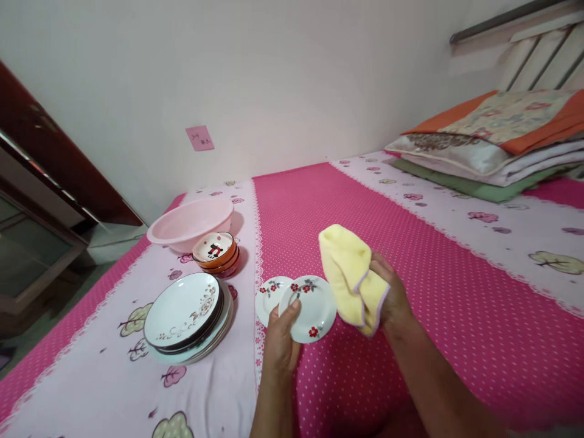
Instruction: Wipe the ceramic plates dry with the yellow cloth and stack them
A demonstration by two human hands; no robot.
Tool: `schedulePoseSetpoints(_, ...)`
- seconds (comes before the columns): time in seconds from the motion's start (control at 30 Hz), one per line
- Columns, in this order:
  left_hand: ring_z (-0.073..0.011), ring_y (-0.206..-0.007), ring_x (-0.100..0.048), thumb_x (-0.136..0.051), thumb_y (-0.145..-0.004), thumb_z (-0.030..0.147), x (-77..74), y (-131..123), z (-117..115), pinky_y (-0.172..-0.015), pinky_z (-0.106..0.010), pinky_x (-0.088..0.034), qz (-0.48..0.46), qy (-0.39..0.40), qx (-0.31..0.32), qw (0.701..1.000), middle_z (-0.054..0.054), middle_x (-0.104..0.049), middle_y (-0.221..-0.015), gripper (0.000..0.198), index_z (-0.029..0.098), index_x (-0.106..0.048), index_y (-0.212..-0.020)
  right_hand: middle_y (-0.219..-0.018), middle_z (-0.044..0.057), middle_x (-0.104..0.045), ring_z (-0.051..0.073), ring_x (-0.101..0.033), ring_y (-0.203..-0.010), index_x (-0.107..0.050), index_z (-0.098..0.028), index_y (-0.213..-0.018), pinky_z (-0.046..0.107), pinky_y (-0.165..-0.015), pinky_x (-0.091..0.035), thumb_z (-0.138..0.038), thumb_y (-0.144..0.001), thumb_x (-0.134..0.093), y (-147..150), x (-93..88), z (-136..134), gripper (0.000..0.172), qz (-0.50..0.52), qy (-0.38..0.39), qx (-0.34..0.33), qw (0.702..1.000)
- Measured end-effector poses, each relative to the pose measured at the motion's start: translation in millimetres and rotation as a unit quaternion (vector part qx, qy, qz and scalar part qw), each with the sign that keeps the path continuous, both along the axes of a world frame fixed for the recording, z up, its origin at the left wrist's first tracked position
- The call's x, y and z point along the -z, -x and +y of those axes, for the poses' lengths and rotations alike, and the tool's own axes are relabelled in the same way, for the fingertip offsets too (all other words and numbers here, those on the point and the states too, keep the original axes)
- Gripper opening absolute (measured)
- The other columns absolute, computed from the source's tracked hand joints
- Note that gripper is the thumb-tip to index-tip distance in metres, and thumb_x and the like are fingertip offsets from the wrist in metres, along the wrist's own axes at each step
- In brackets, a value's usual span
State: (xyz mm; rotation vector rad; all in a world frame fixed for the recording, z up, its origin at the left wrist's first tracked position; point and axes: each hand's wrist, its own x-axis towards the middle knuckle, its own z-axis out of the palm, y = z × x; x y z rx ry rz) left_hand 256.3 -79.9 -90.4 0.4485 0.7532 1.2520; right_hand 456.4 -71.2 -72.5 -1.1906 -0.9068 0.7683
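Observation:
My left hand (283, 337) grips a small white plate (314, 310) with red flowers, the thumb over its face near the left rim. Partly behind it, to the left, is a second small flowered plate (269, 296); whether it rests on the bed or touches my fingers I cannot tell. A yellow cloth (344, 267) with a purple edge is bunched in my right hand (391, 295), just right of the held plate. Some of the right fingers are hidden by the cloth.
Left on the bedspread (296, 213) stand a stack of large plates (182, 310), several nested bowls (216, 252) and a pink basin (191, 222). Folded bedding (493, 143) is piled at the far right. A white wall (296, 85) rises behind the bed.

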Motion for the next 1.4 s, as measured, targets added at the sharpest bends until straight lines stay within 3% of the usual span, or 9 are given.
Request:
schedulePoseSetpoints(0.2,-0.0297,-0.086,-0.076,-0.087,-0.070,0.032,2.0,0.4,-1.9,-0.083,-0.039,-0.058,0.058,-0.069,0.096,0.991,-0.013,-0.080,-0.092,0.040,0.012,-0.079,-0.103,-0.109,0.009,-0.074,0.026,-0.069,-0.098,-0.075,-0.021,-0.106,0.039,-0.086,-0.055,-0.044,-0.085,-0.066,9.6,-32.1,-11.4,0.032,-0.163,-0.007,-0.210,0.964)
schedulePoseSetpoints(0.33,-0.0191,-0.066,-0.070,-0.087,-0.071,0.034,3.7,-0.6,-2.0,-0.065,-0.028,-0.052,0.098,-0.097,0.124,0.983,-0.009,-0.078,-0.080,0.033,0.011,-0.080,-0.094,-0.124,0.009,-0.069,0.033,-0.061,-0.116,-0.066,-0.028,-0.134,0.049,-0.101,-0.048,-0.043,-0.071,-0.083,22.2,-44.2,-18.9,0.067,-0.371,0.020,-0.182,0.910)
schedulePoseSetpoints(0.47,-0.0172,-0.061,-0.067,-0.087,-0.071,0.036,5.9,-3.7,-3.8,-0.061,-0.026,-0.049,0.106,-0.098,0.135,0.980,-0.010,-0.078,-0.077,0.036,0.010,-0.080,-0.094,-0.115,0.007,-0.073,0.028,-0.064,-0.108,-0.069,-0.028,-0.127,0.042,-0.095,-0.049,-0.041,-0.092,-0.060,28.0,-37.8,-15.6,0.038,-0.364,0.006,-0.195,0.911)
schedulePoseSetpoints(0.57,-0.0222,-0.067,-0.072,-0.088,-0.069,0.036,5.1,-3.9,-4.8,-0.067,-0.031,-0.055,0.086,-0.072,0.106,0.988,-0.011,-0.079,-0.082,0.038,0.011,-0.079,-0.096,-0.091,0.007,-0.074,0.024,-0.066,-0.079,-0.072,-0.020,-0.109,0.034,-0.073,-0.050,-0.046,-0.100,-0.043,18.1,-28.1,-8.0,0.040,-0.293,0.051,-0.102,0.949)
schedulePoseSetpoints(0.67,-0.0262,-0.079,-0.075,-0.089,-0.068,0.034,2.6,-2.1,-3.9,-0.081,-0.037,-0.058,0.056,-0.043,0.056,0.996,-0.012,-0.080,-0.088,0.040,0.011,-0.079,-0.099,-0.082,0.011,-0.071,0.024,-0.062,-0.072,-0.070,-0.017,-0.093,0.034,-0.067,-0.045,-0.047,-0.096,-0.041,1.2,-21.7,-1.9,0.041,-0.353,0.086,0.079,0.928)
schedulePoseSetpoints(0.73,-0.0276,-0.084,-0.076,-0.091,-0.066,0.032,1.1,-1.0,-2.8,-0.088,-0.040,-0.057,0.048,-0.030,0.028,0.998,-0.012,-0.081,-0.091,0.042,0.012,-0.079,-0.101,-0.081,0.011,-0.070,0.024,-0.061,-0.071,-0.069,-0.018,-0.089,0.033,-0.066,-0.044,-0.047,-0.095,-0.042,-7.8,-20.6,-0.2,0.040,-0.368,0.084,0.107,0.920)
schedulePoseSetpoints(1.1,-0.0299,-0.095,-0.076,-0.092,-0.064,0.030,1.2,-0.6,-2.0,-0.093,-0.041,-0.057,0.045,-0.022,0.019,0.999,-0.012,-0.081,-0.094,0.041,0.012,-0.078,-0.099,-0.085,0.005,-0.077,0.021,-0.067,-0.073,-0.071,-0.017,-0.088,0.025,-0.058,-0.047,-0.037,-0.076,-0.069,-8.0,13.8,4.9,0.023,-0.176,0.206,-0.233,0.934)
schedulePoseSetpoints(1.3,-0.0284,-0.091,-0.077,-0.092,-0.063,0.026,-0.6,2.3,0.0,-0.094,-0.041,-0.059,0.012,-0.001,-0.034,0.999,-0.011,-0.081,-0.098,0.044,0.013,-0.077,-0.102,-0.092,0.009,-0.077,0.024,-0.070,-0.076,-0.070,-0.016,-0.102,0.027,-0.058,-0.047,-0.037,-0.080,-0.064,-22.2,-0.5,4.3,0.031,-0.219,0.178,-0.009,0.959)
schedulePoseSetpoints(1.4,-0.0261,-0.088,-0.077,-0.092,-0.063,0.020,-0.4,4.3,1.4,-0.092,-0.039,-0.060,-0.004,0.026,-0.069,0.997,-0.011,-0.081,-0.099,0.042,0.013,-0.077,-0.102,-0.094,0.012,-0.075,0.026,-0.069,-0.080,-0.069,-0.016,-0.104,0.029,-0.062,-0.045,-0.030,-0.082,-0.059,-29.7,-9.9,3.3,0.028,-0.337,0.209,0.059,0.916)
